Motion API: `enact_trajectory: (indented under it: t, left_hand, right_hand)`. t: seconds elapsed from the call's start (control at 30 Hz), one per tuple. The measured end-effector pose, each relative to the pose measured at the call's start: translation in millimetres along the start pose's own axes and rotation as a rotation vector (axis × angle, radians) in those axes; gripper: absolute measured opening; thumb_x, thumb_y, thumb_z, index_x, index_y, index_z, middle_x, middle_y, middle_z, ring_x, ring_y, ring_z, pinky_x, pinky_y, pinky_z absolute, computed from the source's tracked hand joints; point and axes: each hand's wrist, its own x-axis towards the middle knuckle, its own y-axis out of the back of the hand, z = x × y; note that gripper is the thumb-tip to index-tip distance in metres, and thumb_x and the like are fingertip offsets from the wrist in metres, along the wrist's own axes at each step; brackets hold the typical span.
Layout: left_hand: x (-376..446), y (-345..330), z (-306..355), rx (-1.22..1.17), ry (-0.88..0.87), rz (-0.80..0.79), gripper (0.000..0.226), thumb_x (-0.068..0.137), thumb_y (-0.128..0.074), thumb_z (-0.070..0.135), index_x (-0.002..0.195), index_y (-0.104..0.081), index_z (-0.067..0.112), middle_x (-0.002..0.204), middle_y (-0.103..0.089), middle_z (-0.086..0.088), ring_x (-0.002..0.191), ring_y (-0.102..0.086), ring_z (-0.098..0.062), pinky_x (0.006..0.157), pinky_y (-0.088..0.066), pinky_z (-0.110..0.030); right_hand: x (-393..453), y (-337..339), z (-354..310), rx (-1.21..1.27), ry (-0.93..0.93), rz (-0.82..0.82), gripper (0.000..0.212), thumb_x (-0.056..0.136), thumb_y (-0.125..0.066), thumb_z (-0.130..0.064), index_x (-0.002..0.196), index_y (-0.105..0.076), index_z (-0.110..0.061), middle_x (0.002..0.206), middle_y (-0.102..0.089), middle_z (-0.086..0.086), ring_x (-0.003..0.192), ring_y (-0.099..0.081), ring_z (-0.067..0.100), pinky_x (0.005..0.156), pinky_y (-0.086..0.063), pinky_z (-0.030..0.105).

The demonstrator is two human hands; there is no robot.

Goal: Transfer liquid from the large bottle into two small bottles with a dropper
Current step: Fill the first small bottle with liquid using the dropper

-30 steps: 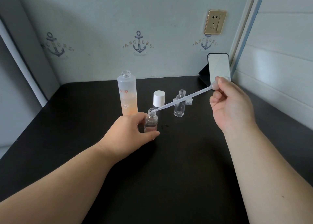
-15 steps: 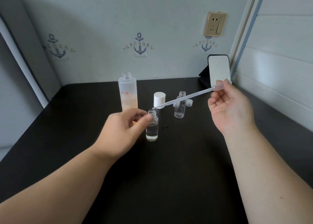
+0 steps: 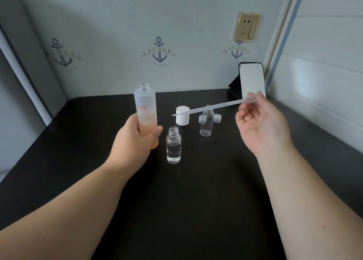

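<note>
Two hands share the work. The left hand (image 3: 135, 141) has its fingers (image 3: 157, 131) wrapped round the lower body of the large bottle (image 3: 146, 114), which stands open toward the counter's (image 3: 196, 210) far edge. The right hand (image 3: 263, 126) pinches the dropper (image 3: 208, 108) by its bulb, tip hanging over the white cap (image 3: 182, 115). Refilling looks next: steady the bottle, squeeze first, then lower the tip straight into its narrow neck. One small bottle (image 3: 173, 145), part-filled, stands just beside the large one and could be knocked. Behind, the empty small bottle (image 3: 206, 123) and two clear caps (image 3: 217, 118) sit clear; a phone (image 3: 252, 78) leans at the far right corner.
</note>
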Motion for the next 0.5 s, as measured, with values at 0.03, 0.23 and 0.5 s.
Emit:
enact_trajectory:
  t: [0.03,0.23,0.5]
  left_hand:
    - [0.5,0.4,-0.3,0.008,-0.002,-0.005,0.025,0.088,-0.070,0.051,0.096,-0.046,0.053,0.090,-0.054,0.049,0.083,-0.052,0.027,0.064,-0.042,-0.017]
    - [-2.4,1.5,-0.5,-0.057,-0.034,0.013,0.026,0.085,-0.075,0.044,0.097,-0.053,0.053,0.095,-0.063,0.033,0.084,-0.063,0.009,0.066,-0.048,-0.020]
    - [-6.4,3.6,5.6,0.019,-0.101,0.013,0.031,0.085,-0.074,0.038,0.103,-0.053,0.053,0.093,-0.062,0.027,0.082,-0.065,-0.006,0.073,-0.054,-0.035]
  right_hand:
    - [0.5,0.1,0.5,-0.001,-0.001,-0.003,0.024,0.096,-0.068,-0.017,0.077,-0.075,-0.004,0.078,-0.073,0.003,0.066,-0.065,0.013,0.062,-0.051,0.023]
    - [2.7,-0.5,1.6,0.034,0.018,-0.021,0.012,0.095,-0.067,-0.011,0.094,-0.075,-0.003,0.087,-0.075,0.007,0.072,-0.069,0.014,0.067,-0.055,0.023]
    - [4.0,0.5,-0.1,0.045,0.064,-0.039,0.018,0.096,-0.067,-0.012,0.109,-0.069,-0.001,0.090,-0.075,0.006,0.076,-0.070,0.013,0.070,-0.055,0.022]
